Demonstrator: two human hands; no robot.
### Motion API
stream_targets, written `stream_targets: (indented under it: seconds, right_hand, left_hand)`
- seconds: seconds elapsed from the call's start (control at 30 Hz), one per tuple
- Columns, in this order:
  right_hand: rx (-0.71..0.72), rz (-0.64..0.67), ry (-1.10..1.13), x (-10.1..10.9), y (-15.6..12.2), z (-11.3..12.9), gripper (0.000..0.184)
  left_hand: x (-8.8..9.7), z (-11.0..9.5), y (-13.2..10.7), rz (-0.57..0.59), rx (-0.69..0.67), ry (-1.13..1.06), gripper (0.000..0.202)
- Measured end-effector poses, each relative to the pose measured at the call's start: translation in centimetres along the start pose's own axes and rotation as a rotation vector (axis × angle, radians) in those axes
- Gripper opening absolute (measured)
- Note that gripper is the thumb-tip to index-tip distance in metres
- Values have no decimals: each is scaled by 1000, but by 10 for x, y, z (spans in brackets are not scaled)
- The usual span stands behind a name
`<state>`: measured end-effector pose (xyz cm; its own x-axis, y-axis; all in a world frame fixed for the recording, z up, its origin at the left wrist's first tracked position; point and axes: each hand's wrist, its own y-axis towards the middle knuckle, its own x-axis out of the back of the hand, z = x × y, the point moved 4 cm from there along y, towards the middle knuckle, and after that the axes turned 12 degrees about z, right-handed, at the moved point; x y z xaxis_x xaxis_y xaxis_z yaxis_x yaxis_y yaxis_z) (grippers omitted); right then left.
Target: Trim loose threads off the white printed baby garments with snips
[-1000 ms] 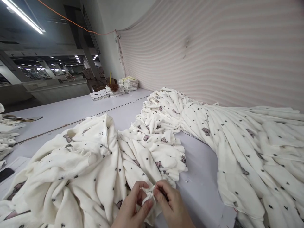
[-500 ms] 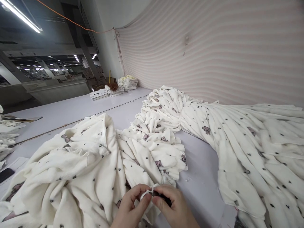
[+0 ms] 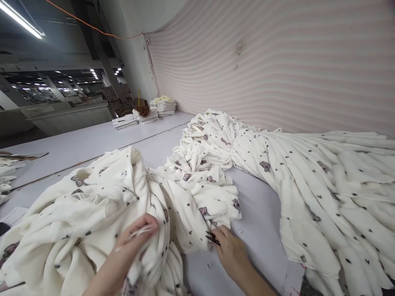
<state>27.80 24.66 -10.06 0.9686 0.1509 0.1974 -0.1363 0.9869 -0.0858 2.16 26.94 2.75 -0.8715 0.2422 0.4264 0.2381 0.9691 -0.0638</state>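
Dark thread snips (image 3: pixel 212 238) are in my right hand (image 3: pixel 228 249), the fingers closed round them and the pointed blades facing left. The blades are over the edge of a white fleece garment (image 3: pixel 197 224) printed with small dark marks and brownish animals. My left hand (image 3: pixel 139 236), smeared by motion, is above a nearer bunched white garment (image 3: pixel 74 230) with a printed size mark near its neck. Its fingers are curled on a thin white strip (image 3: pixel 140 231); whether this is thread or fabric I cannot tell.
A long heap of matching garments (image 3: pixel 321 185) stretches along the right side of the pale table (image 3: pixel 256 222). Folded stacks (image 3: pixel 163 107) stand at the far end. A pink-striped cloth sheet (image 3: pixel 271 61) hangs behind. A dark object (image 3: pixel 4 228) lies at the left edge.
My hands were together at the white fabric and have parted. The left moved up and left with the white strip; the right moved slightly up and right with the snips.
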Motion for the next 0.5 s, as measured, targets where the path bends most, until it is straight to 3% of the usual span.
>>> stream_targets:
  seconds: [0.07,0.1,0.13,0.3,0.4,0.5]
  right_hand:
    - [-24,27,96,3,6,-2,11]
    - [-52,44,147,3,9,-2,17]
    - [-90,66,208,2,10,-2,24]
    - [-282,195,516,-18,4,0,48]
    - [-331,217,741,-31,-6,5,50]
    - [-332,80,835,-30,-14,10,47]
  left_hand:
    - [-15,2,0,329,21,317,14]
    - [-25,6,-3,446,35,444,16]
    - [-35,10,-5,479,43,545,20]
    - [-86,35,-7,366,-21,638,81]
    - [-103,35,-3,283,-187,618,62]
    - [-108,25,-1,336,-267,567,33]
